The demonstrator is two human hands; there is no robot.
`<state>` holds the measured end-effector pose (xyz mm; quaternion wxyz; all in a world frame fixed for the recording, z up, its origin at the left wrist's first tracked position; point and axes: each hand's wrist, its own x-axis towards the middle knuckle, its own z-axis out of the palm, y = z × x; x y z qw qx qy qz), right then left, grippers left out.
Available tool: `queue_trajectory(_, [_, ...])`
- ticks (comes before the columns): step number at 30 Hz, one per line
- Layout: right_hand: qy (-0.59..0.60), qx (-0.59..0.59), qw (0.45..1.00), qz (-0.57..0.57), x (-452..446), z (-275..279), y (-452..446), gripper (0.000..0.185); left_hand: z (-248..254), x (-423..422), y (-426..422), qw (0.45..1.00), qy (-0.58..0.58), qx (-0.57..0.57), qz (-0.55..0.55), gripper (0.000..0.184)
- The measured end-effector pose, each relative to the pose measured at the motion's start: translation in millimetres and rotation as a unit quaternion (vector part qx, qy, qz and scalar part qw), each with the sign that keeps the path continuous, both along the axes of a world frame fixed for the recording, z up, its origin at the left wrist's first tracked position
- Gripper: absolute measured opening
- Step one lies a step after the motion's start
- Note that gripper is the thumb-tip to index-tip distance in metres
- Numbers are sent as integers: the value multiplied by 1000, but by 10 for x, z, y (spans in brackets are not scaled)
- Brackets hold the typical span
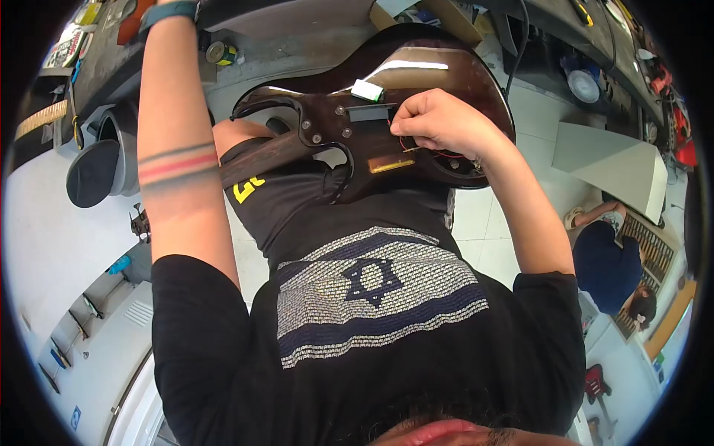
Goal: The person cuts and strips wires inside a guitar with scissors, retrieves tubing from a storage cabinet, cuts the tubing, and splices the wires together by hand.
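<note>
A dark, glossy electric guitar [439, 63] lies face down across my lap, its neck [260, 157] pointing left under my left forearm. My right hand [446, 123] is over the guitar's back, thumb and fingertips pinched together beside a rectangular recess [370, 113]. Thin red wires [444, 154] run by these fingers toward a round opening at the guitar's edge; the fingers hide exactly where they are gripped. Just above the recess rests a white-and-green 9-volt battery [367, 91]. My left arm reaches forward past the top edge, a band at the wrist; that hand is out of sight.
A workbench [104, 44] runs along the far left. On the floor ahead are a small can [221, 53] and a cardboard box [454, 22]. A grey bin [119, 149] stands left. Another person [606, 260] is low at right, near a red guitar [597, 383].
</note>
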<state>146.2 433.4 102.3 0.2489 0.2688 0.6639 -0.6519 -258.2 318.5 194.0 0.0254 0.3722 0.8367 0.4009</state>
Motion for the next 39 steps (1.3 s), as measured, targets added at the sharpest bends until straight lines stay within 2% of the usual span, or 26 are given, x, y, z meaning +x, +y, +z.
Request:
queue_trajectory(1, [-2,-1,1000,-8,9,21,-12,22,-82,7,-109,993,-70,81,-50,22])
queue_trajectory(4, [8,17,999,-38,31,93,-61,17,14,637,-499,976,-111,173,-66,22])
queue_trajectory(5, [4,22,999,-38,32,117,-69,17,-263,216,-840,951,-208,185,-137,28])
queue_trajectory(7, [-4,32,999,-36,35,149,-80,18,-225,1004,-1279,911,-308,230,-150,14])
queue_trajectory(10, [27,21,999,-40,66,-2,-92,20,-381,1771,-1834,862,-373,158,-304,19])
queue_trajectory(11, [27,33,999,-34,63,-9,-91,21,-470,1846,-1912,848,-344,99,-391,20])
queue_trajectory(12, [28,45,998,-26,53,-2,-86,21,-524,2064,-2144,814,-461,63,-348,14])
queue_trajectory(13, [29,56,998,-17,39,13,-87,22,-482,2212,-2203,801,-482,1,-355,12])
queue_trajectory(16, [22,101,994,33,-28,153,-84,23,-432,2432,-2212,805,-408,-110,-417,12])
queue_trajectory(17, [32,114,991,55,-31,111,-76,24,-468,2448,-2213,800,-412,-111,-422,25])
queue_trajectory(20, [98,242,959,112,-16,110,-10,21,-324,2530,-2117,758,-546,-185,-304,37])
queue_trajectory(22, [212,387,886,139,-7,140,39,13,-253,2510,-1978,760,-465,-258,-372,45])
queue_trajectory(24, [297,419,841,171,-79,338,14,21,-237,2539,-1872,760,-371,-309,-435,45])
queue_trajectory(27, [457,403,743,275,-193,226,22,22,-177,2601,-1747,752,-346,-361,-430,43])
queue_trajectory(30, [486,421,697,319,-238,122,5,20,-239,2592,-1770,759,-339,-349,-432,40])
queue_trajectory(31, [474,415,702,333,-272,111,9,14,-270,2573,-1803,766,-336,-333,-435,39])
queue_trajectory(35, [446,457,664,390,-340,102,74,13,-351,2514,-1936,820,-354,-225,-390,33])
queue_trajectory(38, [413,444,698,381,-278,202,122,11,-468,2572,-1995,839,-444,-166,-266,39])
queue_trajectory(39, [405,441,709,372,-230,222,142,10,-470,2562,-1969,863,-380,-192,-271,50])
